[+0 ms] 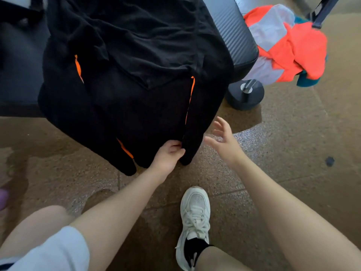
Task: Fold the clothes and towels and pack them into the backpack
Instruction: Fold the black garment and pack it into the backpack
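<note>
Looking down through the head camera, I see my left hand [168, 155] pinching the lower hem of a black garment with orange zip trim [125, 90], thumb on the near side and fingers [174, 146] curled into the cloth. The garment is draped over the front edge of a dark padded surface [19, 71] and hangs down toward the floor [283, 153], its two lower ends dangling either side of my left hand without reaching the tiles as far as I can tell. A second dark cloth lies on top of it, higher up.

My right hand [224, 141] hovers just to the right of the hanging cloth, fingers spread and relaxed, holding nothing and not touching the fabric.

Beyond the right end of the surface, a bundle of orange and white clothing with a bit of teal [289, 47] sits in a heap, well apart from both hands. A round black base with a metal post [246, 94] stands on the floor between that heap and the black garment. My white sneaker [195, 216] is planted on the brown speckled floor below my hands, and my knee in white shorts [54, 247] shows at lower left. I cannot see the backpack.
</note>
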The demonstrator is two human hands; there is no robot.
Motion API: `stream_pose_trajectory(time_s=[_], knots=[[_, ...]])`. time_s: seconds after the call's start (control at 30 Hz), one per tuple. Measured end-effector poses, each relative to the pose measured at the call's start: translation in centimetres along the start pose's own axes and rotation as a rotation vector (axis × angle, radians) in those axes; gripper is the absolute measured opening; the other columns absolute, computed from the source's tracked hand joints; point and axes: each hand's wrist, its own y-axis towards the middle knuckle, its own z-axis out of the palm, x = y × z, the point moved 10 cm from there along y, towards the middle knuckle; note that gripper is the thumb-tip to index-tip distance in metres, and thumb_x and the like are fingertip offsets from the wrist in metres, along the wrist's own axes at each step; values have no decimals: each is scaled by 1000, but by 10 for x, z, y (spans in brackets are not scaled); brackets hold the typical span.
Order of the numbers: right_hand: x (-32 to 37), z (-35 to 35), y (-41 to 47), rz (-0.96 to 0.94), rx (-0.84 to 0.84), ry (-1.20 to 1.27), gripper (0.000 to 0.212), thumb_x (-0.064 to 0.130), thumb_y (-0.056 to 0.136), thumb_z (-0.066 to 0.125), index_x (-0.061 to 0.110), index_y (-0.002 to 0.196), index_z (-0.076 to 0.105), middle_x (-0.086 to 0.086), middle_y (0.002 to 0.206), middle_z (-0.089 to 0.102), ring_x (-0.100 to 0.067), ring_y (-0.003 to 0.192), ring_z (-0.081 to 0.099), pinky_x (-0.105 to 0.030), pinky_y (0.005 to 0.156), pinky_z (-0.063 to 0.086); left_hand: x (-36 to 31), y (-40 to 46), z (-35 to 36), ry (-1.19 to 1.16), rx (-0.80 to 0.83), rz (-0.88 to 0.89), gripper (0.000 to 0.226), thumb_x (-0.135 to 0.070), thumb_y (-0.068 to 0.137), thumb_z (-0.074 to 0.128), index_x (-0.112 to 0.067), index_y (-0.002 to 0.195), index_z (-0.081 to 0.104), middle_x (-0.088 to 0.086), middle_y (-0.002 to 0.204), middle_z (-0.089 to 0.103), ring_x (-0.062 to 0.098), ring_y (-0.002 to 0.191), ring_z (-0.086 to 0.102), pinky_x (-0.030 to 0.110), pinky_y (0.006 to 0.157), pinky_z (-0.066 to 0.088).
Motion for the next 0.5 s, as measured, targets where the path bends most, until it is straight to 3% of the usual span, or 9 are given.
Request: stream_pose_trajectory(time_s=[0.07,0.13,0.17,0.23,0.3,0.4,0.5], knots=[[-5,18,13,10,90,46,76,15,88,60,31,147,16,6,149,30,-12,129,39,-36,103,40,42,-4,-10,119,33,-145,48,-23,92,56,-8,135,42,7,131,52,19,115,52,25,94,39],[-7,24,26,26,103,114,76,4,89,54,29,148,14,1,149,32,-13,122,46,-22,91,46,81,-9,-31,141,19,-265,47,-25,92,56,-7,133,44,8,127,55,22,112,55,29,95,44],[-7,26,31,50,99,139,76,-3,88,51,27,148,16,0,148,35,-12,112,50,-12,77,47,96,-13,-45,111,2,-313,44,-24,92,57,-6,131,48,10,123,58,22,105,59,29,91,48],[-3,31,38,76,105,143,79,-13,83,46,25,147,20,-1,140,41,-5,90,50,-5,53,42,114,-17,-82,82,-60,-367,36,-18,89,61,-4,122,57,12,111,63,19,88,62,22,70,54],[3,34,41,87,107,113,71,-14,82,48,21,141,32,2,125,51,0,83,48,-5,50,41,119,-20,-124,72,-197,-374,34,-17,85,66,-5,116,56,12,109,63,20,84,62,25,66,56],[2,37,38,143,103,22,47,-3,87,56,12,130,47,0,115,56,1,81,51,-10,59,43,95,-28,-172,-77,-444,-187,63,-12,83,67,-12,137,34,10,120,53,21,93,57,36,82,50],[-6,40,31,204,96,-24,43,1,84,64,3,125,53,-4,111,57,-14,94,56,-21,77,40,45,-29,-183,-184,-403,115,71,-3,85,63,-27,141,28,-2,121,49,12,108,52,34,88,46]])
